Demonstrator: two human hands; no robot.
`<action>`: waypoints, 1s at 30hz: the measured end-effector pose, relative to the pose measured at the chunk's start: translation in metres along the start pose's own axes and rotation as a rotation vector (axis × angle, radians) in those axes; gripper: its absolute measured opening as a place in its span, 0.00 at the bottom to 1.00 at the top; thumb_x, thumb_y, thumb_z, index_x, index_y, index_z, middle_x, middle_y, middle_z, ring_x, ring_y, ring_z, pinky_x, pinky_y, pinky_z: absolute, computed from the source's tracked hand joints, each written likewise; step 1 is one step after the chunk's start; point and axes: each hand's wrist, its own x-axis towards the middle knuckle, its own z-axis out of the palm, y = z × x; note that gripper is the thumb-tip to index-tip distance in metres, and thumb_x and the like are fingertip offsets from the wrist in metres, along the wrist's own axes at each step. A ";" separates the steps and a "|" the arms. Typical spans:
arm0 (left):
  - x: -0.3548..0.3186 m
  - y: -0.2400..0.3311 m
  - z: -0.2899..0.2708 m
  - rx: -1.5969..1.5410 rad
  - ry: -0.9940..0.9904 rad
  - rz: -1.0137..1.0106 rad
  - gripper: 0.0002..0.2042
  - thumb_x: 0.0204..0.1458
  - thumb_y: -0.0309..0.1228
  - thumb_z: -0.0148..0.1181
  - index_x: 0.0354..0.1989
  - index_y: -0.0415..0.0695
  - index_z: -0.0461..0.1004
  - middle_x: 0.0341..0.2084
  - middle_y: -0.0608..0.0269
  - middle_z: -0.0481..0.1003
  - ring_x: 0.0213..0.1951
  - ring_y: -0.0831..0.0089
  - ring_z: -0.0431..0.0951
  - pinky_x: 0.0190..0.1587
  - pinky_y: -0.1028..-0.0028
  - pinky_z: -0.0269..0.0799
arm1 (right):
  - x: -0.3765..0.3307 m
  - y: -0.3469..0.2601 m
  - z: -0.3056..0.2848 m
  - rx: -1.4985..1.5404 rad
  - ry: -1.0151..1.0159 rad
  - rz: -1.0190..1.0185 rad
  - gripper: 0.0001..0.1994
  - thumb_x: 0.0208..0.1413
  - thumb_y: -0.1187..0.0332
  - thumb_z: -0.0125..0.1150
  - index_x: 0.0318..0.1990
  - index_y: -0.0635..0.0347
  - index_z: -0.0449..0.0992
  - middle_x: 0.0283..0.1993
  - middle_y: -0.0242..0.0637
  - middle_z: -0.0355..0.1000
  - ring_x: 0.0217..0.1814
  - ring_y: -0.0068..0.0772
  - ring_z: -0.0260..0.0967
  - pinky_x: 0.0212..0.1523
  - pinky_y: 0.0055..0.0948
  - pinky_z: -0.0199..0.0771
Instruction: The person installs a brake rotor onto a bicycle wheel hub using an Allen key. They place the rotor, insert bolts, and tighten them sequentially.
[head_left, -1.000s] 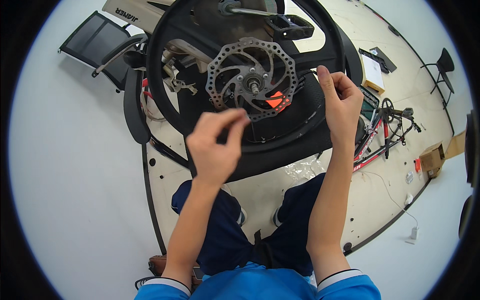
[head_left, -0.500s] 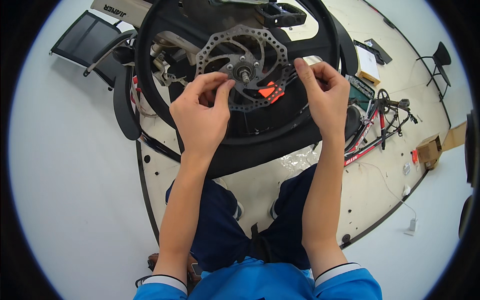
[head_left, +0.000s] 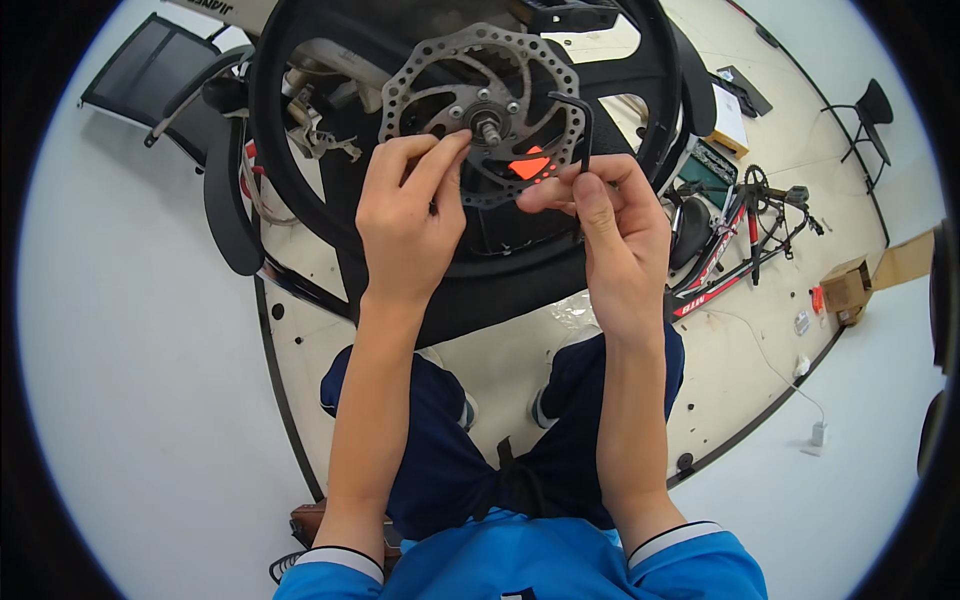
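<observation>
A black bicycle wheel (head_left: 265,130) lies in front of me with its perforated metal brake disc (head_left: 410,78) facing up. A threaded axle (head_left: 489,130) stands out of the hub, with several bolt heads around it. My left hand (head_left: 408,215) is pinched, fingertips at the near left of the axle; whatever is between them is too small or hidden to name. In my right hand (head_left: 625,230) is a black L-shaped hex key (head_left: 588,125), its bent end pointing left over the disc's right rim. An orange-red piece (head_left: 530,165) shows through the disc.
Under the wheel is a black chair seat (head_left: 470,310). A mesh-backed chair (head_left: 155,75) stands at the far left. On the floor to the right are a bicycle frame (head_left: 715,275), a green tool case (head_left: 708,170) and a cardboard box (head_left: 848,285); a black chair (head_left: 868,115) stands farther off.
My right hand has moved down and left, and the hex key now stands upright in its fingers. My left hand stays pinched near the axle. The view has shifted slightly.
</observation>
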 end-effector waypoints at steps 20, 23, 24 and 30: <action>-0.008 -0.016 0.014 -0.103 0.181 0.091 0.12 0.45 0.17 0.72 0.39 0.41 0.85 0.30 0.62 0.79 0.29 0.71 0.78 0.30 0.76 0.74 | 0.012 0.011 0.036 -0.108 0.198 -0.269 0.07 0.60 0.80 0.65 0.40 0.70 0.71 0.47 0.55 0.79 0.46 0.30 0.79 0.44 0.26 0.83; -0.009 -0.016 0.015 -0.087 0.172 0.082 0.11 0.45 0.18 0.72 0.39 0.42 0.85 0.31 0.63 0.78 0.29 0.71 0.78 0.30 0.76 0.74 | 0.009 0.018 0.031 -0.312 0.202 -0.378 0.07 0.58 0.80 0.68 0.40 0.69 0.75 0.45 0.47 0.79 0.45 0.26 0.78 0.43 0.24 0.81; -0.009 -0.016 0.014 -0.084 0.165 0.079 0.12 0.45 0.18 0.72 0.39 0.42 0.85 0.31 0.63 0.78 0.29 0.71 0.78 0.30 0.76 0.73 | 0.007 0.016 0.031 -0.329 0.207 -0.361 0.07 0.57 0.78 0.70 0.40 0.68 0.78 0.41 0.42 0.79 0.42 0.24 0.78 0.43 0.21 0.80; -0.010 -0.015 0.011 -0.090 0.136 0.063 0.13 0.46 0.18 0.71 0.41 0.42 0.85 0.32 0.63 0.78 0.29 0.71 0.78 0.30 0.76 0.74 | 0.006 0.012 0.041 -0.253 0.288 -0.221 0.07 0.58 0.78 0.69 0.41 0.71 0.77 0.37 0.42 0.80 0.37 0.25 0.79 0.42 0.21 0.80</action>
